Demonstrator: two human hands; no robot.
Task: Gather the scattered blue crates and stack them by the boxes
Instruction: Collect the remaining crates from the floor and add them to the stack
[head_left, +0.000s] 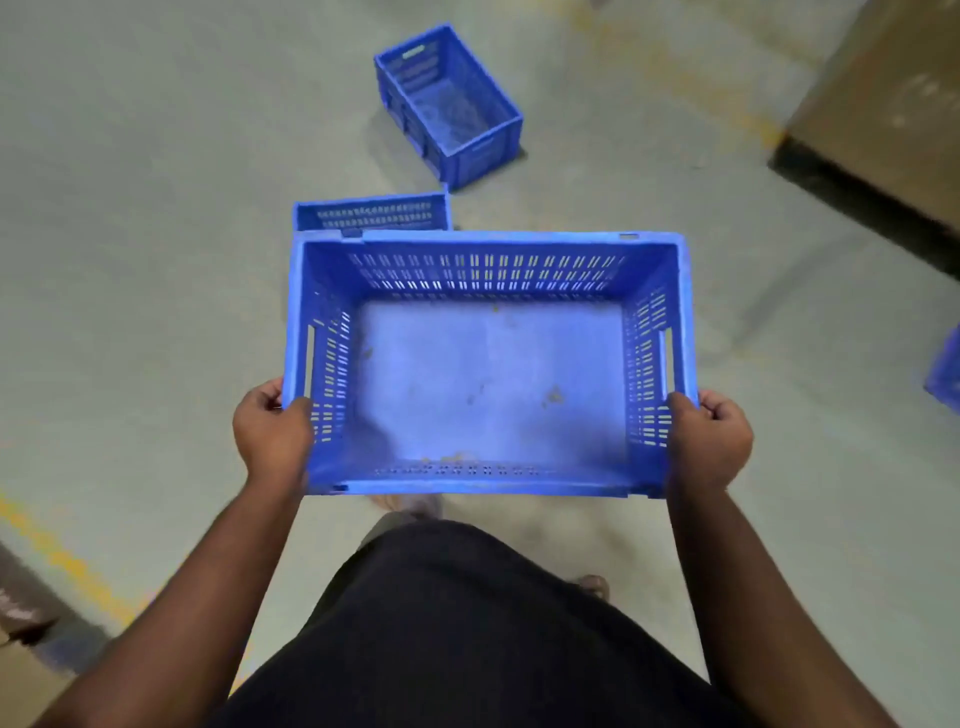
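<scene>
Both hands' grip (272, 434) (709, 436) on crate (488, 384)

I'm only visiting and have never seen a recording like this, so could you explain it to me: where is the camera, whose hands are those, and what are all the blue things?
There is no machine here, just a person at work. The one picture comes from a wide-angle camera worn on their head, looking forward and down, so you see their own arms and dark clothing. The left hand and the right hand each grip a short side of an empty blue crate, held level above the grey floor. Ahead, a second crate is partly hidden behind the held one, and a third crate stands farther off. Another blue edge shows at the far right. A cardboard box stands at the upper right.
</scene>
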